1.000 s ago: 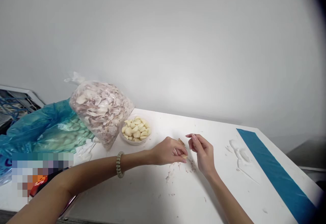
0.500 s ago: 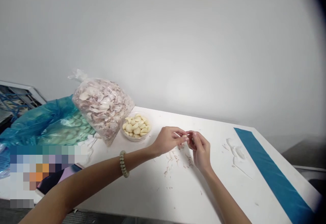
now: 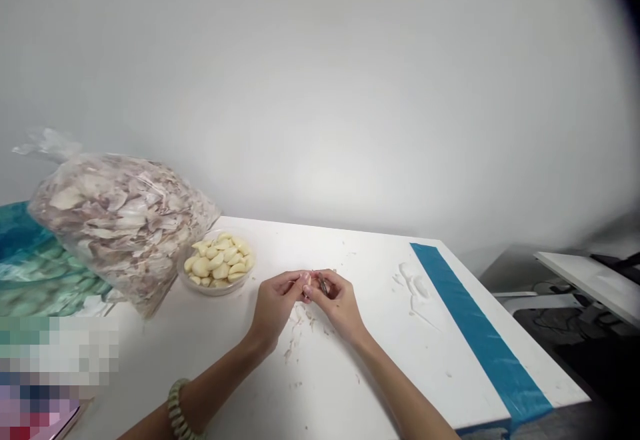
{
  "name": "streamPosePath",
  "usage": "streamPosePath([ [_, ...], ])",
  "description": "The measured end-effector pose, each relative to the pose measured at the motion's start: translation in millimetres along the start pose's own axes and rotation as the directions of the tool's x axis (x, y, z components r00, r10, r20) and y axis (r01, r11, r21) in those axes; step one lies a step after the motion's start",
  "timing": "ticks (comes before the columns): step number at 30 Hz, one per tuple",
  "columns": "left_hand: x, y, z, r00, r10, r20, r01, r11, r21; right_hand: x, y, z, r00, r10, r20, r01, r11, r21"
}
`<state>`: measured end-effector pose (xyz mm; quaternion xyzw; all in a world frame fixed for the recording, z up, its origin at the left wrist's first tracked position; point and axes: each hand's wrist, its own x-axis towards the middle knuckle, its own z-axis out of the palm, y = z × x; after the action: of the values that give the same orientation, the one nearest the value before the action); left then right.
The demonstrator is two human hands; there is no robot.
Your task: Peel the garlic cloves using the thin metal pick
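My left hand [image 3: 274, 303] is closed in a pinch, thumb against fingertips, on a small pale-pink garlic clove [image 3: 309, 282], mostly covered by the fingers. Touching it from the right, my right hand [image 3: 341, 303] has its fingers curled around a small metal tool [image 3: 324, 285]. Only a short shiny part of that tool shows, so its kind is unclear. Reddish scraps of skin [image 3: 293, 343] lie on the white table [image 3: 260, 387] below the hands. To the left of them stands a clear round bowl [image 3: 219, 291] filled with peeled garlic cloves [image 3: 217, 261].
A large clear bag of garlic skins [image 3: 130, 220] leans beside the bowl. Behind it, a blue plastic bag [image 3: 20, 230] holds pale pieces. White residue [image 3: 417, 290] lies right of my hands, near a strip of blue tape [image 3: 475, 330]. A wall rises behind the table.
The view has turned right, so the bowl, bags and tape appear farther left. My hands have drawn closer together, fingertips now meeting around the clove.
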<state>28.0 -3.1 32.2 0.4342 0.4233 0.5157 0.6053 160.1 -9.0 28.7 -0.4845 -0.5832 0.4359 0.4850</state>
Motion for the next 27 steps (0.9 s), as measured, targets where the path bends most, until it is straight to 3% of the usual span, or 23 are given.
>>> streamPosePath([
  [10,-4,0,-5.4,0.995,0.047,-0.09,-0.037,0.993,0.114,-3,-3,0,0.997,-0.076,0.017,0.078,0.987,-0.143],
  [20,-8,-9,-1.5,0.978,0.124,-0.166,-0.094,0.98,0.176,-7,-5,6,0.996,-0.094,-0.005,0.092,0.984,-0.151],
  [27,-9,-7,-4.1,0.945,0.302,-0.128,-0.229,0.887,0.401,-9,0,9,0.999,-0.031,-0.018,0.03,0.998,-0.057],
])
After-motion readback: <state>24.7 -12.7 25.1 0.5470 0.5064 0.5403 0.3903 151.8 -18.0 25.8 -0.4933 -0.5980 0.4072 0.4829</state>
